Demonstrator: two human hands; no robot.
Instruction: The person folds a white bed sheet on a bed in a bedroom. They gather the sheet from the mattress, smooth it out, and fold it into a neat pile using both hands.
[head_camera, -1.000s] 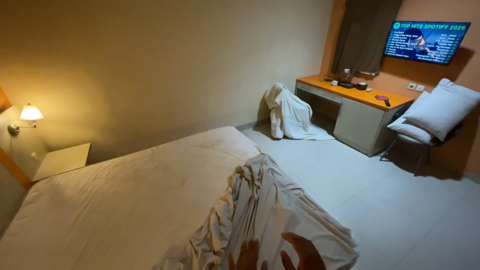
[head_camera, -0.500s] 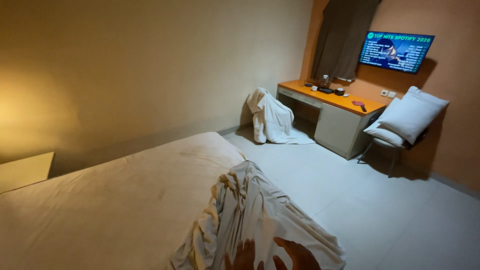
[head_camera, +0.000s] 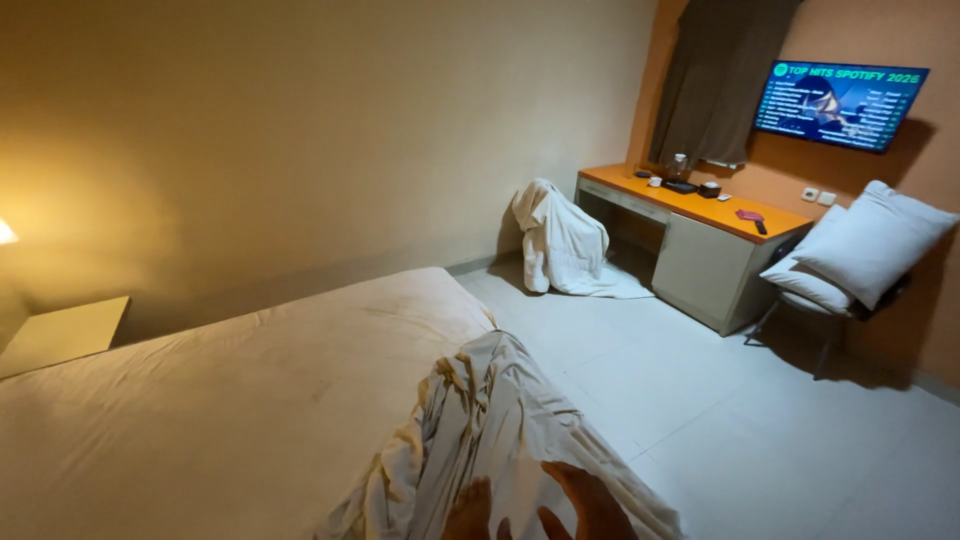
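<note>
My right hand (head_camera: 590, 500) and left hand (head_camera: 470, 512) press on the bunched white sheet (head_camera: 480, 430) at the corner of the mattress (head_camera: 220, 400). They are cut off at the bottom edge, so I cannot tell whether they grip it. Two white pillows (head_camera: 860, 250) fill the chair (head_camera: 830, 320).

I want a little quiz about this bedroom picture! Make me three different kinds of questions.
1. True or false: the pillows lie on the bed.
2. What hangs over the corner of the bed under the hands? A) a crumpled sheet B) a red coat C) a towel with stripes
3. Fill in: the screen hangs on the wall above the ____.

Key:
1. False, they are stacked on a chair.
2. A, the sheet, where fingers touch it.
3. Desk.
</note>
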